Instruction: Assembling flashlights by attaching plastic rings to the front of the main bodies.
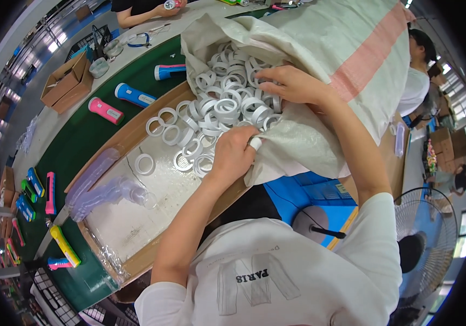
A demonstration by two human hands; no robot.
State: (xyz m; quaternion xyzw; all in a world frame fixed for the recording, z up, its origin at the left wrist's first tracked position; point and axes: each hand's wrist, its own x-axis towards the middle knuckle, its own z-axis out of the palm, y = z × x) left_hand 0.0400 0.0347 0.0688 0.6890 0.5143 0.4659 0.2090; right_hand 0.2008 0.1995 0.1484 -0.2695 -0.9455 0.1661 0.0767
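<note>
A large woven sack (319,51) lies with its mouth toward the left, and white plastic rings (226,108) spill from it into a shallow cardboard tray (151,231). My left hand (236,150) is closed on the lower edge of the sack's mouth; something white wraps one of its fingers. Over the rings at the upper side of the mouth reaches my right hand (292,84), fingers stretched out and apart, with its wrist against the sack. Some rings under that hand are hidden. A single ring (145,163) lies apart in the tray.
Clear plastic sleeves (105,198) fill the tray's left end. Beyond it, a green conveyor belt (75,187) carries pink and blue flashlights (134,95). An open cardboard box (69,81) stands on the far ledge, where another person's hand (171,6) shows. A fan (420,247) stands at right.
</note>
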